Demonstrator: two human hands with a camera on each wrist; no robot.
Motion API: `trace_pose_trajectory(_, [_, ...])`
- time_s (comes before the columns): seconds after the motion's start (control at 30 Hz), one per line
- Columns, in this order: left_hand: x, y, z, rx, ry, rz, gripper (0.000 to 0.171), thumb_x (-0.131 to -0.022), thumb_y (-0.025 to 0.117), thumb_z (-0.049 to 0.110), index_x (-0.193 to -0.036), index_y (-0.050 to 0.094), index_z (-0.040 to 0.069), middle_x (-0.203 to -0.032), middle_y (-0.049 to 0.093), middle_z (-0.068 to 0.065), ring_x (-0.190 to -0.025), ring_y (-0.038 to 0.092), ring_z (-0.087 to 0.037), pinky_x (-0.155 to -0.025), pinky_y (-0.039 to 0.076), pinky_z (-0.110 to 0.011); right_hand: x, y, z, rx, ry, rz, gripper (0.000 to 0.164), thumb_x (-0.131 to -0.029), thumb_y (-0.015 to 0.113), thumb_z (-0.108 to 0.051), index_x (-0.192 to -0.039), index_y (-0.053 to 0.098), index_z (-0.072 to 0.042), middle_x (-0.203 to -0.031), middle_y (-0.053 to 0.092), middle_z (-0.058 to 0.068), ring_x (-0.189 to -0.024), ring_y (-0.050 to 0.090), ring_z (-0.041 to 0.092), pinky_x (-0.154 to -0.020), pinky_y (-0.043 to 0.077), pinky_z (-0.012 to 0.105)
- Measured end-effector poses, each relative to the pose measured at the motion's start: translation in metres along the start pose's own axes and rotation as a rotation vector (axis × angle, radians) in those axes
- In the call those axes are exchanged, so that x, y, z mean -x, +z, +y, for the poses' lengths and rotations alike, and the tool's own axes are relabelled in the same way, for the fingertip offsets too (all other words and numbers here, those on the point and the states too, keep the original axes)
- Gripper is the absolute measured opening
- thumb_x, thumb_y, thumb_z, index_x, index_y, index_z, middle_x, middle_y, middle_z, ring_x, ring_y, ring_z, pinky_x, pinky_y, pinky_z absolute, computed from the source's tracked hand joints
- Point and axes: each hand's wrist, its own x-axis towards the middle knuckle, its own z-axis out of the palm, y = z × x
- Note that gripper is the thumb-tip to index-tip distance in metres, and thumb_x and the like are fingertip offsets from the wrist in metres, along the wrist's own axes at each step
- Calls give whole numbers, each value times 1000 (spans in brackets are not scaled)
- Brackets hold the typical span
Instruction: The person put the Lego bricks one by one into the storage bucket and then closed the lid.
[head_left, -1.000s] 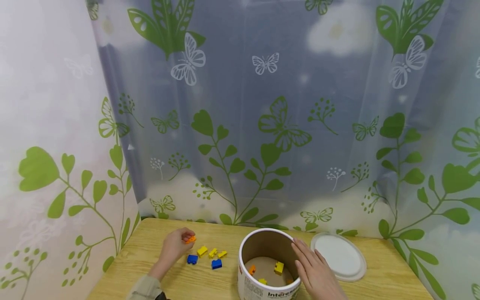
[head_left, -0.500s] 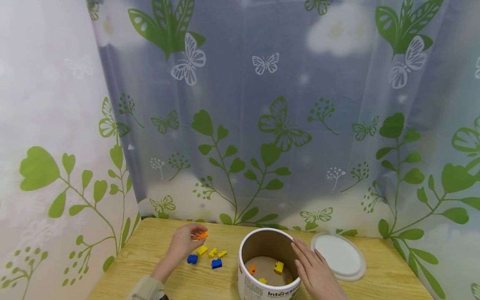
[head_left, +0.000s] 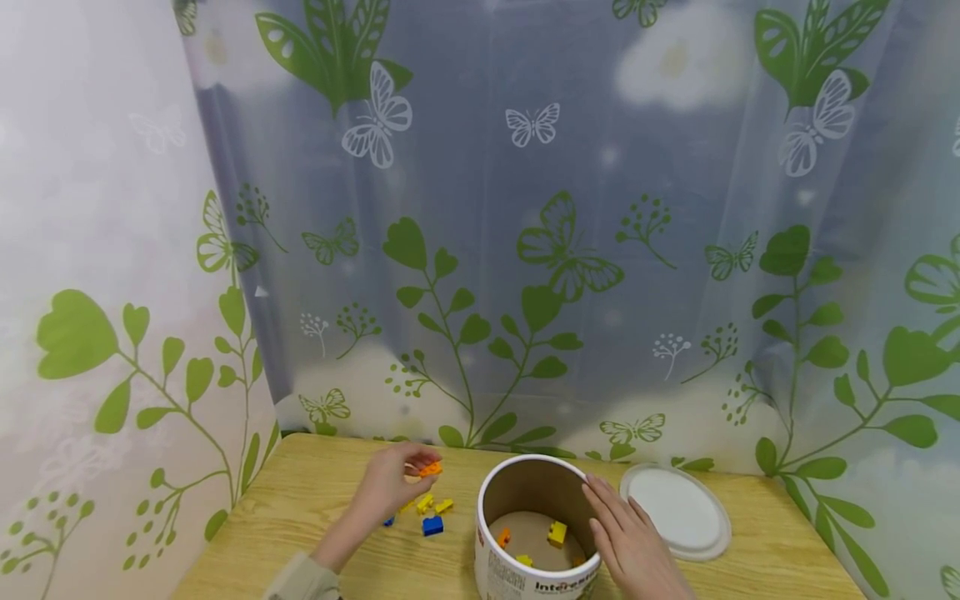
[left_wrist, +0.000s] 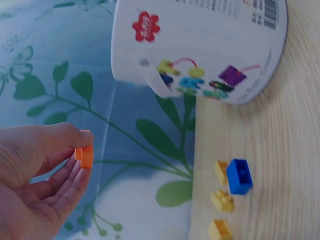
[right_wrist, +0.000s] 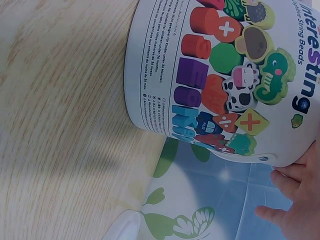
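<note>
Between thumb and fingers, my left hand (head_left: pixel 390 481) pinches an orange toy brick (left_wrist: pixel 86 156), raised over the table left of the bucket. My right hand (head_left: pixel 632 537) lies with extended fingers against the right rim of a white round bucket (head_left: pixel 491 554). Inside the bucket are a yellow brick (head_left: pixel 557 534), an orange brick (head_left: pixel 504 537) and a few more partly hidden pieces. Below my left hand, a blue brick (head_left: pixel 432 526) and small yellow bricks (head_left: pixel 444 506) lie on the table. Another blue brick (head_left: pixel 389 522) is mostly hidden behind the left wrist.
A white round lid (head_left: pixel 675 512) lies on the wooden table (head_left: pixel 247 533) right of the bucket, behind my right hand. At the table's far edge hangs a curtain (head_left: pixel 480 333) printed with leaves and butterflies. The bucket has a white handle (left_wrist: pixel 155 77) on its side.
My left hand has carried the orange brick up and to the right, towards the bucket, passing over the loose bricks. The right hand stays on the rim.
</note>
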Motion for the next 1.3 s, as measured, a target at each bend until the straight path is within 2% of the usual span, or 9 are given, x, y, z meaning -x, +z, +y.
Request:
trace_pose_trajectory(0.27, [-3, 6, 19, 12, 74, -10, 24, -82, 82, 1, -103, 73, 10, -97, 70, -1, -85, 68, -18, -75, 62, -32, 0, 0, 0, 5, -3, 2, 46, -100, 61, -16, -144, 56, -7, -152, 51, 5, -136, 51, 28, -103, 46, 59])
trace_pose_trajectory(0.53, [-9, 19, 37, 41, 105, -40, 23, -84, 80, 2, -105, 73, 9, -98, 70, -1, -86, 67, -17, -75, 59, -25, 0, 0, -1, 10, 0, 7, 47, -99, 62, -14, -144, 56, -5, -151, 52, 7, -136, 51, 28, -103, 46, 60])
trace_pose_trajectory(0.77, [-18, 34, 49, 76, 160, -60, 21, -85, 81, 4, -105, 74, 5, -97, 70, -3, -86, 68, -18, -74, 60, -26, -1, 1, -1, 8, 17, -18, 46, -99, 61, -15, -144, 56, -6, -152, 51, 6, -137, 50, 28, -104, 46, 59])
trace_pose_trajectory(1.1, [-28, 58, 65, 132, 170, -120, 19, -86, 79, 3, -104, 73, 4, -96, 69, -4, -84, 66, -13, -73, 59, -21, 0, 2, 0, 25, -13, 29, 46, -98, 63, -14, -143, 57, -5, -150, 53, 7, -135, 52, 28, -102, 47, 59])
trace_pose_trajectory(1.3, [-29, 71, 73, 151, 181, -163, 16, -86, 79, 2, -102, 73, 4, -94, 68, -4, -82, 66, -13, -71, 57, -18, 0, 2, 0, 29, -3, 23, 45, -99, 62, -15, -143, 58, -6, -150, 53, 6, -135, 52, 28, -102, 47, 59])
